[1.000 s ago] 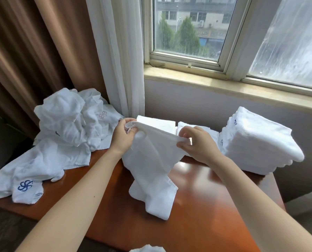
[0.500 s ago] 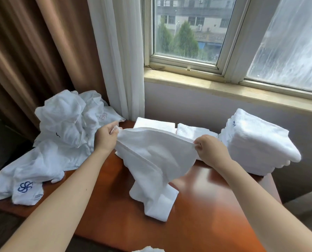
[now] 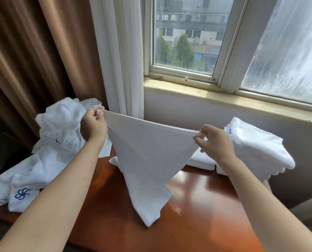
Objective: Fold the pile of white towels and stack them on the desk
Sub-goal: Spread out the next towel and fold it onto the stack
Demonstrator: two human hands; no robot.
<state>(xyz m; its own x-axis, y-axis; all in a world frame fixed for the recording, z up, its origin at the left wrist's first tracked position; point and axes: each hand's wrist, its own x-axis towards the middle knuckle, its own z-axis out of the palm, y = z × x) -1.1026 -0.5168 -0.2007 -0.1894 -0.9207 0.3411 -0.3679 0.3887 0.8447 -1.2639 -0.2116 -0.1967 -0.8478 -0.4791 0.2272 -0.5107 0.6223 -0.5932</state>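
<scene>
Unfolded pile: a crumpled heap of white cotton towels lies at the far left of the glossy red-brown wooden desk. It is probably kept there so that the left hand can take from it easily.
Left hand: the left hand is raised just in front of the heap and pinches one top corner of a towel between thumb and fingers.
Held towel: the plain white cloth towel hangs between both hands. Its top edge is pulled nearly straight, and the rest falls in a narrowing shape until its tip rests on the desk, near the middle. I judge this hold is for opening the cloth flat before the first fold.
Right hand: the right hand pinches the other top corner with thumb and fingertips, a little lower than the left hand.
Folded stack: a tall stack of folded white towels stands at the far right, just beside the right hand, so the finished towel has a short way to go.
</scene>
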